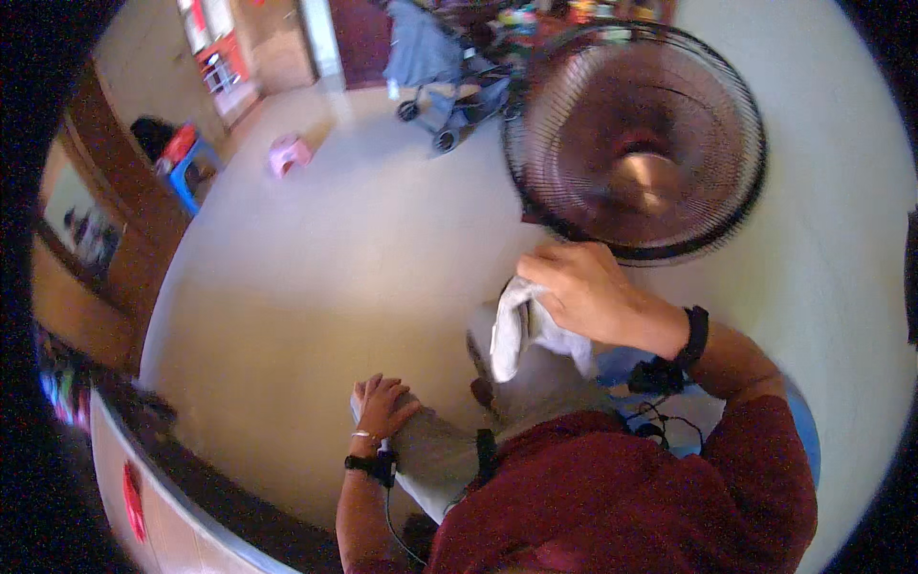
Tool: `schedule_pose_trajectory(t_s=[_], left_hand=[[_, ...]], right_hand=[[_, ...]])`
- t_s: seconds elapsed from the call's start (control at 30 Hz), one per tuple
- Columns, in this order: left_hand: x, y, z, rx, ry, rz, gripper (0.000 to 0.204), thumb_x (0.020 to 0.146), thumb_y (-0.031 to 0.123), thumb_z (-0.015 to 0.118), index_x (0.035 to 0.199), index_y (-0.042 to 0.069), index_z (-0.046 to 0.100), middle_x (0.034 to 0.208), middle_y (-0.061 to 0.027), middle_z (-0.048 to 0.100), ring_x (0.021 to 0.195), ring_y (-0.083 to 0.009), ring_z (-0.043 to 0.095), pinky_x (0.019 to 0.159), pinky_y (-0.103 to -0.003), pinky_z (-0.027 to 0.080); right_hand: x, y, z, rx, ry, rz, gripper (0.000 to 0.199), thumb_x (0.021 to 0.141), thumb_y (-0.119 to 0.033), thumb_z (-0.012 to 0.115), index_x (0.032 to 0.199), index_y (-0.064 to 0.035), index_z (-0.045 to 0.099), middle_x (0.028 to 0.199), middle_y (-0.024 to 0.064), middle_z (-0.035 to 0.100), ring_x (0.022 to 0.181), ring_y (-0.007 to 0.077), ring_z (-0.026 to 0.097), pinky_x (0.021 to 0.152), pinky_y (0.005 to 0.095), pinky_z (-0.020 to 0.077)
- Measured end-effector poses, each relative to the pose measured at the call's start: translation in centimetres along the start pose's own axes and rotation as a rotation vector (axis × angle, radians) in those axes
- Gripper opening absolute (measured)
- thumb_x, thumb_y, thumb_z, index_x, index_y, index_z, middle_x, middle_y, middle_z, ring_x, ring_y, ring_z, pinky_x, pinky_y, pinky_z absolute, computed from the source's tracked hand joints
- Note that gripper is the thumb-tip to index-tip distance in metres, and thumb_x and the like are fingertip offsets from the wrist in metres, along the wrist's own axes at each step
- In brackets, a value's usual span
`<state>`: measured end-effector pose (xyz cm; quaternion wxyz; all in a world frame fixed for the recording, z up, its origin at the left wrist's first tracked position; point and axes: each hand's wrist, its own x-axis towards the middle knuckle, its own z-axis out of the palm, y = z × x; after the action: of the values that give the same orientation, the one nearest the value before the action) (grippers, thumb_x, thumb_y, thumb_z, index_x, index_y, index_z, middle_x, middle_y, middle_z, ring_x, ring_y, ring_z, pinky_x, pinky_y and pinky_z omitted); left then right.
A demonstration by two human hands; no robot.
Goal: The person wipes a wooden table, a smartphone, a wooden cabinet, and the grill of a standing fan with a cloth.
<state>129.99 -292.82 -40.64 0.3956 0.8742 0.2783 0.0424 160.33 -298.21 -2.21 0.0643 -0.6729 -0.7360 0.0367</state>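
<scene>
My right hand is closed round a whitish-grey cloth, which hangs in folds from the fingers over my right thigh. Just beyond that hand stands a fan with a round black wire guard and a shiny hub; its lower rim is close to the knuckles. On my left knee rests my left hand, fingers laid out over the grey-green trousers, holding nothing. Both wrists wear black straps with small devices and cables.
A grey-blue stroller stands on the far floor, left of the fan. Farther left are a small pink stool and a blue stool bearing dark and red things. A wooden cabinet edge runs along my near left.
</scene>
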Motion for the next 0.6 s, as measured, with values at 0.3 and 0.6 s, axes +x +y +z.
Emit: schedule_pose_trajectory(t_s=[0.3,0.6], left_hand=[[-6.2,13.9,-0.1,0.059,0.113,-0.119,0.041,0.069,0.043,0.076,0.103,0.022,0.069,0.117,0.0011,0.062,0.125,-0.0307,0.044,0.108,-0.059,0.021],[-5.1,18.9,-0.6,0.002,0.117,-0.292,0.045,0.078,0.052,0.067,0.105,0.015,0.069,0.121,-0.0029,0.060,0.125,-0.0269,0.045,0.109,-0.062,0.018]], right_hand=[[-3.8,-0.7,4.8,0.602,-0.425,0.015,0.022,0.074,0.003,0.064,0.096,-0.0003,0.062,0.083,0.0169,0.063,0.069,0.0307,0.064,0.060,0.0374,0.0483],[-4.2,0.7,7.8,0.880,-0.577,0.183,0.023,0.076,0.002,0.070,0.098,0.0028,0.062,0.087,0.0158,0.067,0.079,0.0162,0.066,0.067,0.0295,0.0514]])
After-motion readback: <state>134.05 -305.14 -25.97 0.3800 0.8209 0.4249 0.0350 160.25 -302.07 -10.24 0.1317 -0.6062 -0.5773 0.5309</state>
